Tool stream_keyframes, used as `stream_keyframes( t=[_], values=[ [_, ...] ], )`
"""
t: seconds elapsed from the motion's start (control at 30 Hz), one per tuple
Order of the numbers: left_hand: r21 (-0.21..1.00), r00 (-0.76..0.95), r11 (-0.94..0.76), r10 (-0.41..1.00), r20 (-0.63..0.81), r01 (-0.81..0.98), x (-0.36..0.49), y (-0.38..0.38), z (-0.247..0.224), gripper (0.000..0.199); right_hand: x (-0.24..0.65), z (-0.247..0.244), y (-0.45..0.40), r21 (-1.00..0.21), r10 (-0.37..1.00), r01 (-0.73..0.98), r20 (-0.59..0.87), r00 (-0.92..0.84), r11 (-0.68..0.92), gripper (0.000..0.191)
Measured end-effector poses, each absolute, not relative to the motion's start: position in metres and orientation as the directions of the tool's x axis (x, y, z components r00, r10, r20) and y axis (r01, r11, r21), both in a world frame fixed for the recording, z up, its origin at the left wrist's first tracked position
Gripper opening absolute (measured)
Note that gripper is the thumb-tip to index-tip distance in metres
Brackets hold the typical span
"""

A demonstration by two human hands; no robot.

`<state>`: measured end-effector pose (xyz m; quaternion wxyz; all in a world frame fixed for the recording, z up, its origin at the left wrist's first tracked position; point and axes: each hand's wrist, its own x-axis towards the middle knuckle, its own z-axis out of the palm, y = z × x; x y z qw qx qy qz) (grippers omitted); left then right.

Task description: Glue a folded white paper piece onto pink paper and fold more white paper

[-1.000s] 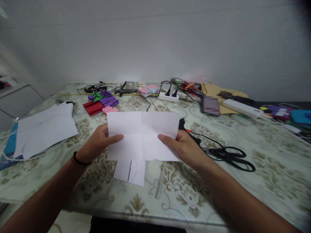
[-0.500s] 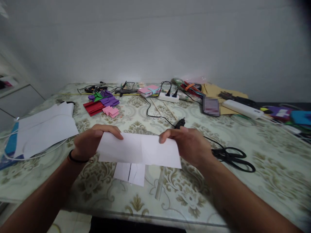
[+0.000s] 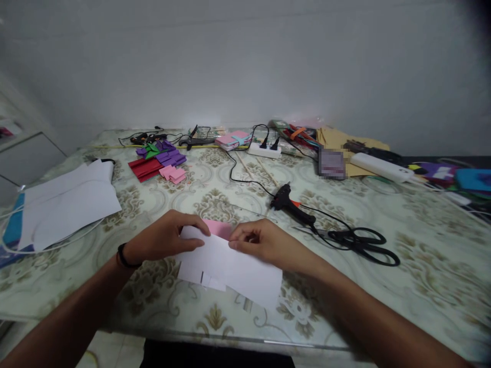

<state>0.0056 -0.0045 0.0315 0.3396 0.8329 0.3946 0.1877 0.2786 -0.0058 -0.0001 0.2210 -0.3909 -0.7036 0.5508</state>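
A white sheet of paper (image 3: 249, 273) is slanted in front of me, low over the table. My left hand (image 3: 164, 237) is curled at its upper left, thumb and index finger on the paper. With thumb and fingertips together, my right hand (image 3: 264, 243) pinches its upper edge. Behind that edge, between my hands, shows a piece of pink paper (image 3: 217, 228). Smaller white paper pieces (image 3: 213, 282), with a dark line on them, lie partly hidden underneath. Just beyond my right hand are a black hot glue gun (image 3: 293, 204) and black-handled scissors (image 3: 360, 243).
White sheets (image 3: 72, 199) lie at the left, crossed by a white cable. Folded red, purple and pink paper strips (image 3: 163, 161) are further back. A power strip (image 3: 264, 150), wooden sticks (image 3: 266, 170) and a white power bank-like block (image 3: 383, 167) are toward the back and right.
The white paper has been lowered and turned, its right end now nearer me. My hands have come closer together. The pink paper and most of the glue gun have come into view.
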Motion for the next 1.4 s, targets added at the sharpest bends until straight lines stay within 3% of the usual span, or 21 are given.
stream_keyframes(
  t=[0.1, 0.23, 0.6, 0.83, 1.07, 1.4],
  values=[
    [0.728, 0.565, -0.403, 0.825, 0.026, 0.555, 0.010, -0.008, 0.031, 0.026, 0.274, -0.002, -0.011, -0.939, 0.793, 0.323, -0.106, -0.600, 0.119, 0.018],
    [0.735, 0.589, -0.404, 0.808, 0.008, 0.544, 0.018, -0.014, 0.030, 0.013, 0.267, 0.002, -0.022, -0.912, 0.796, 0.360, -0.067, -0.601, 0.196, 0.010],
    [0.699, 0.560, -0.378, 0.827, -0.039, 0.607, 0.025, -0.020, 0.026, 0.011, 0.264, 0.005, -0.024, -0.871, 0.813, 0.414, -0.031, -0.582, 0.263, 0.010],
    [0.543, 0.605, -0.505, 0.796, -0.008, 0.671, 0.027, -0.022, 0.017, 0.014, 0.259, -0.001, -0.027, -0.860, 0.791, 0.407, -0.006, -0.611, 0.308, 0.012],
    [0.475, 0.659, -0.562, 0.751, -0.052, 0.678, 0.032, -0.026, 0.012, 0.009, 0.257, -0.005, -0.028, -0.814, 0.779, 0.443, 0.020, -0.627, 0.377, 0.013],
    [0.511, 0.646, -0.543, 0.763, -0.031, 0.666, 0.035, -0.025, 0.005, 0.012, 0.260, -0.006, -0.023, -0.779, 0.771, 0.452, 0.062, -0.634, 0.435, 0.015]
  ],
)
